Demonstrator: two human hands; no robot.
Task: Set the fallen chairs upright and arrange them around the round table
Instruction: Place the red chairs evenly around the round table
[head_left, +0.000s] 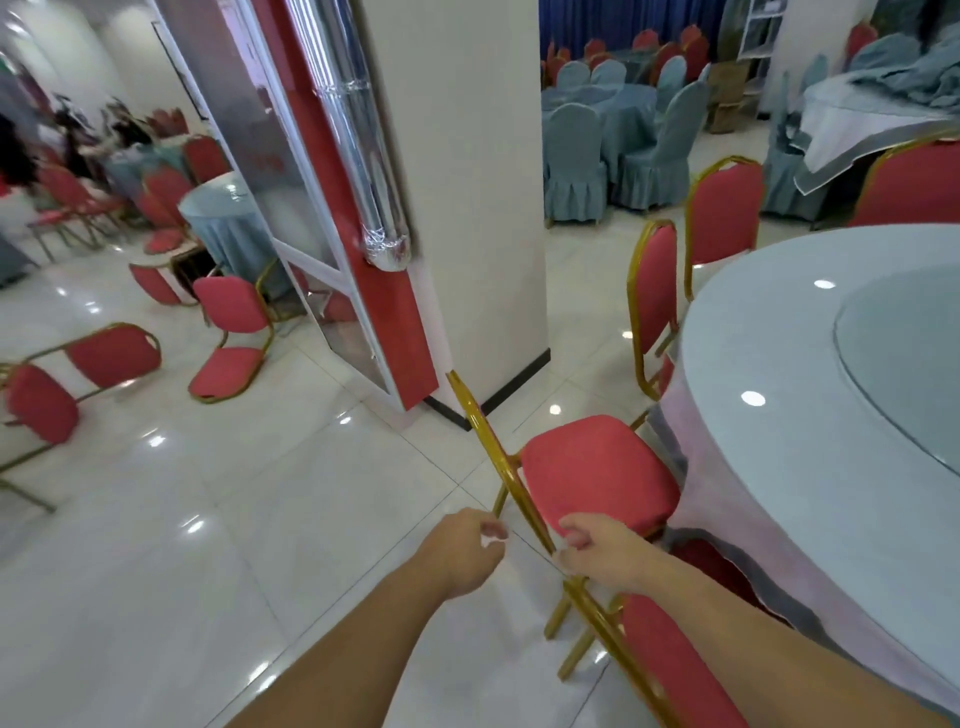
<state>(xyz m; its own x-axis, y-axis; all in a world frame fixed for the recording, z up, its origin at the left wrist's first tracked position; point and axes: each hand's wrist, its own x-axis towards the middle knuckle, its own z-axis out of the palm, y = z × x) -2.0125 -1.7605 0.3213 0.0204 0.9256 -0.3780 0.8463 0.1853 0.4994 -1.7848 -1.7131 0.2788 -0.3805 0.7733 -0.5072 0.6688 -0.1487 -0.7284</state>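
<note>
A red chair with a gold frame stands upright at the near-left edge of the round table, its seat toward the table skirt. My right hand is closed on the gold top rail of its backrest. Just left of the rail, my left hand is loosely curled, apart from the rail and holding nothing. Two more red chairs stand upright along the table's left side. On the floor at the left lie fallen red chairs: one on its back, one on its side.
A white pillar with a red-and-white panel leaning on it stands just beyond the held chair. The table carries a glass turntable. Blue-covered tables and chairs fill the back. Glossy tiled floor stretches to the left.
</note>
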